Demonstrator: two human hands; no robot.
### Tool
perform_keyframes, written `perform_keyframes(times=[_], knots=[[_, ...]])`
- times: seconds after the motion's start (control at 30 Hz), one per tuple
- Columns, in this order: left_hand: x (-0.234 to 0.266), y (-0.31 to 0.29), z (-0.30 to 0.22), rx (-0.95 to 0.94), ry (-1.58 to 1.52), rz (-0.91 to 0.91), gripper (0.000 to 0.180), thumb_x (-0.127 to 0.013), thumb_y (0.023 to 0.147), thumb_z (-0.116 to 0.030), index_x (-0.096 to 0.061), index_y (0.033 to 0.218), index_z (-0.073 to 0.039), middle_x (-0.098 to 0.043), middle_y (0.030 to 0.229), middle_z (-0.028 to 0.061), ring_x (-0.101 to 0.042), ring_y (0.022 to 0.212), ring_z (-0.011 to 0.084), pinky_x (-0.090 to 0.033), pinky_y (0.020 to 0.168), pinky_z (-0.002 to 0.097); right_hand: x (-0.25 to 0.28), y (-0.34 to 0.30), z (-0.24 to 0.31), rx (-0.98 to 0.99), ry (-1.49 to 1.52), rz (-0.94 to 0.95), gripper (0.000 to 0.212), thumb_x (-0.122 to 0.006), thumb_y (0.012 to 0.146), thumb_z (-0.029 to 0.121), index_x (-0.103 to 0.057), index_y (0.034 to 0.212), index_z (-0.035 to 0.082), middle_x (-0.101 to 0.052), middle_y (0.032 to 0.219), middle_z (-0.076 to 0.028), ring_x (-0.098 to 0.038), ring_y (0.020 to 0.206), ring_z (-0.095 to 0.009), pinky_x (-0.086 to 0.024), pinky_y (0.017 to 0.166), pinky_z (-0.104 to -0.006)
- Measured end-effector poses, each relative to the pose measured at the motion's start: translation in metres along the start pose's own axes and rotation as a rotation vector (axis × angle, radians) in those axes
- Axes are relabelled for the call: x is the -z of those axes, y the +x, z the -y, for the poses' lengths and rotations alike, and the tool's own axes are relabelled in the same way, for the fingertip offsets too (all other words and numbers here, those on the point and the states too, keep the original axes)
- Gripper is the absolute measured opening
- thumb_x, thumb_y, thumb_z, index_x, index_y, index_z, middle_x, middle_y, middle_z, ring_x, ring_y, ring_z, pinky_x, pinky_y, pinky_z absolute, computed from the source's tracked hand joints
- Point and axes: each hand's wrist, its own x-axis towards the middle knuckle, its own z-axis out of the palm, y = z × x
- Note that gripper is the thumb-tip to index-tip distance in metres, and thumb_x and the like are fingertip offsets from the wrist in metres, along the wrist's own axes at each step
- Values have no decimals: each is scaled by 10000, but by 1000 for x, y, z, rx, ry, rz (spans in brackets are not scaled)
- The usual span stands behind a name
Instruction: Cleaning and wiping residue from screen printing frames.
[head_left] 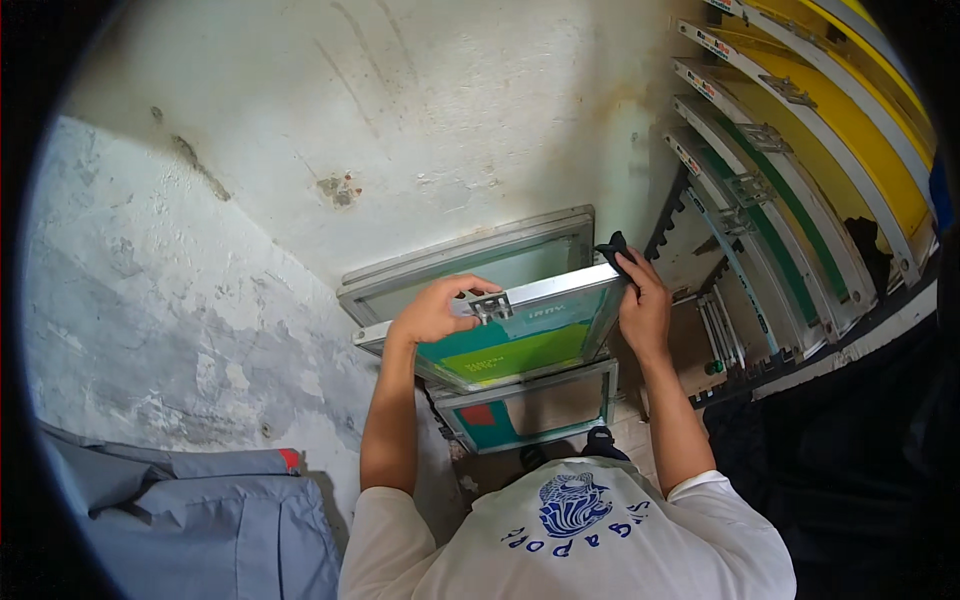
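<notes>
A silk-screen printing frame (510, 352) with a metal rim and a teal and lime-green mesh stands tilted in front of me. My left hand (438, 310) is closed over its top bar, with thumb and fingers around a small metal bracket (491, 308). At the bar's right end, my right hand (643, 305) pinches a black cloth (613, 249) against the frame's corner. Parts of the right fingers are hidden behind the cloth and frame.
Behind, more metal frames (465, 250) lean on the worn wall. A lower frame (530, 410) stands near my feet. Yellow and green screens (800, 170) fill a rack at right. Grey clothing (200, 510) hangs at lower left, and dark fabric (830, 450) lies at lower right.
</notes>
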Motion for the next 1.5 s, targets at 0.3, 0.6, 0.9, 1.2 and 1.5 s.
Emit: perform_keyframes(times=[0.3,0.6,0.9,1.2,1.5], knots=[[23,-20,-2,379,-277,48,309,-651,989,-71,-728,1279,2,-742,1218,79,-647,1140,152,-479,1029,289,-5,-15,16,70,-3,109,482,-548,892,-113,-705,1315,57,-633,1426,-210,-632,1280,-408,-528,1045,-428],[31,-24,17,483,-168,-104,191,-768,946,-101,-790,1107,1,-783,998,46,-674,918,105,-532,857,266,-18,-14,16,150,56,188,472,-575,905,-80,-699,1331,82,-630,1435,-190,-638,1263,-410,-539,1029,-438],[25,-28,19,456,-205,-201,158,-772,963,-165,-778,1010,-14,-706,860,-27,-588,816,61,-479,743,250,-16,-12,25,143,82,253,511,-526,891,-122,-699,1336,60,-624,1441,-220,-645,1265,-413,-532,1038,-410],[14,-24,13,436,-241,-215,202,-720,1006,-223,-732,973,-25,-623,825,-75,-514,767,31,-423,678,227,-14,-13,19,135,88,211,481,-560,907,-89,-702,1332,85,-632,1437,-181,-640,1262,-408,-534,1038,-423],[-2,-1,19,350,-191,-208,229,-693,1024,-246,-711,983,-21,-611,797,-54,-512,752,46,-428,670,239,-7,-8,5,107,84,151,485,-525,893,-123,-712,1308,44,-629,1438,-210,-640,1280,-398,-535,1033,-409]])
